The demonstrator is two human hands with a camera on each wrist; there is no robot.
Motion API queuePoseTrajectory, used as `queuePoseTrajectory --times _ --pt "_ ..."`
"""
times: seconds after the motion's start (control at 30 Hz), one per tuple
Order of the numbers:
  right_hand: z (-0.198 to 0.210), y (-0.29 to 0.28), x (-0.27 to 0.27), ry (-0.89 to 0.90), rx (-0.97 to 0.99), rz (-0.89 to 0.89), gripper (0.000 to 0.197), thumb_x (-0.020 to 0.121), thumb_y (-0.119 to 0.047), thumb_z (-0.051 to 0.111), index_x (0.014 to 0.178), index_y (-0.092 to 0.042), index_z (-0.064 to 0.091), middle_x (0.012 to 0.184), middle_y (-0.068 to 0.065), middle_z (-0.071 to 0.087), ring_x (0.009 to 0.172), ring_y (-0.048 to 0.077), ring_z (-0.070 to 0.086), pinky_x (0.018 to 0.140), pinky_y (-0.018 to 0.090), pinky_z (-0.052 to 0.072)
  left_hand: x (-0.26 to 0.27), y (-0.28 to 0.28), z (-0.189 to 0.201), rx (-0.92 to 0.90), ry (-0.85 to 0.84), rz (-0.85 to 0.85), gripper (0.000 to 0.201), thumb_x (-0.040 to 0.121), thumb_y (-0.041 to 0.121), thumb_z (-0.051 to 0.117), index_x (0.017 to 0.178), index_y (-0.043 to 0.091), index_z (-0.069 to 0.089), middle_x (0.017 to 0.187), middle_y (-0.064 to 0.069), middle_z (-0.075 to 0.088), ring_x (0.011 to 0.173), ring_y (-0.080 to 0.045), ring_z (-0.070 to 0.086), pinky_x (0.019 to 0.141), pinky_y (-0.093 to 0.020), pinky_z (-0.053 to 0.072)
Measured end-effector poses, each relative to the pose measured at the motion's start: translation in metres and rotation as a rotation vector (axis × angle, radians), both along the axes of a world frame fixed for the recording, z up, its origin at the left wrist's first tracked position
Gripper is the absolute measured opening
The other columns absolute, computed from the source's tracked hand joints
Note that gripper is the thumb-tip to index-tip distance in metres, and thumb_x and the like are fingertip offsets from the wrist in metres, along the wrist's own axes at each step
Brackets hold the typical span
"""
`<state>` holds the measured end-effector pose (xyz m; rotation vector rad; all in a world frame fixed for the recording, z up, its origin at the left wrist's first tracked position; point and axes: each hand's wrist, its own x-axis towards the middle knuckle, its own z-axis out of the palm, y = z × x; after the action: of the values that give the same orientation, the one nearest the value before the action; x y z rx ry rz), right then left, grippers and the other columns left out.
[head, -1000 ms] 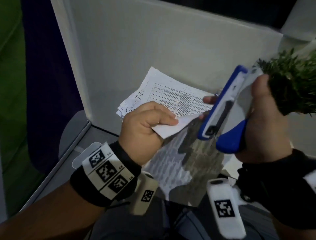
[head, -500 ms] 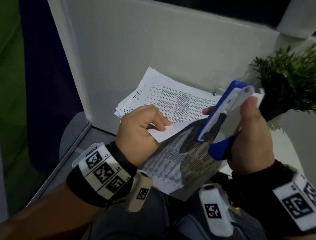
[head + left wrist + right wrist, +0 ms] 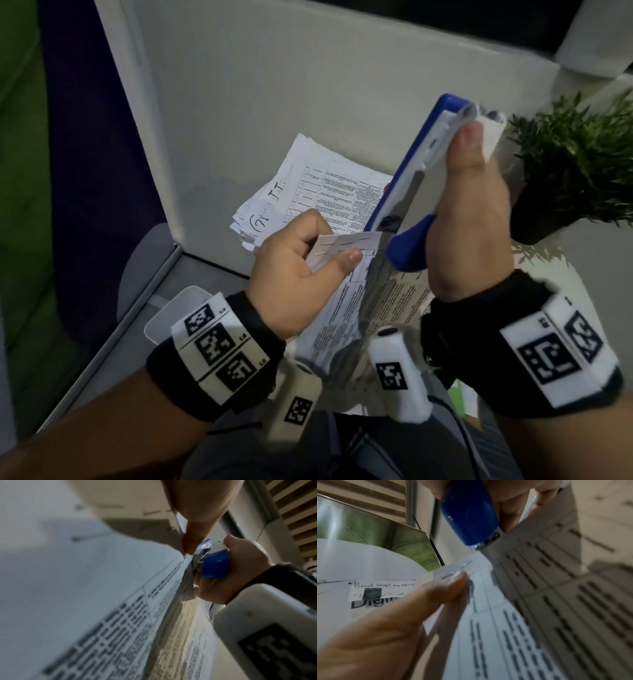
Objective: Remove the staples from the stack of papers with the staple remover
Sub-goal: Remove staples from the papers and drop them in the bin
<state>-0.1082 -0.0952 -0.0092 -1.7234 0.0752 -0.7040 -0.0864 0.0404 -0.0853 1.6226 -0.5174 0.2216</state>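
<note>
The left hand is pinching the folded, stapled corner of the white printed paper sheets, now turned staples-up, while the right hand is gripping the blue-and-white plastic staple remover, its tip arriving beside that pinch, so extraction appears imminent.

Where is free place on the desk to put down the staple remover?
Bare desk lies behind the loose paper pile, up to the far edge. Near the potted plant is crowded. The left hand pinches the stapled sheets; the right hand grips the staple remover.
</note>
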Motion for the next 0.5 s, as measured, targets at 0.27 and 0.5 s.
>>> queuePoseTrajectory --times 0.27,0.5 --pt "-0.0087 0.0017 0.0055 -0.056 0.024 -0.028 0.033 0.091 -0.054 0.038 0.075 -0.028 0.05 0.052 -0.019 0.048 0.056 0.0 0.043 0.061 0.022 0.035 -0.0017 0.0007 0.0021 0.031 -0.07 0.01 0.027 0.076 0.038 0.064 0.07 0.02 0.044 0.059 0.005 0.051 0.051 -0.003 0.043 0.048 -0.019 0.038" --pt "-0.0096 0.0002 0.0042 -0.14 -0.01 0.026 0.03 0.094 -0.037 0.035 0.07 -0.023 0.044 0.049 -0.021 0.045 0.05 -0.006 0.043 0.055 0.008 0.034 -0.0038 0.0005 0.0063 0.01 -0.096 -0.015 0.027 0.076 0.032 0.066 0.068 0.018 0.045 0.062 -0.009 0.053 0.052 -0.022 0.049 0.046 -0.029 0.042"
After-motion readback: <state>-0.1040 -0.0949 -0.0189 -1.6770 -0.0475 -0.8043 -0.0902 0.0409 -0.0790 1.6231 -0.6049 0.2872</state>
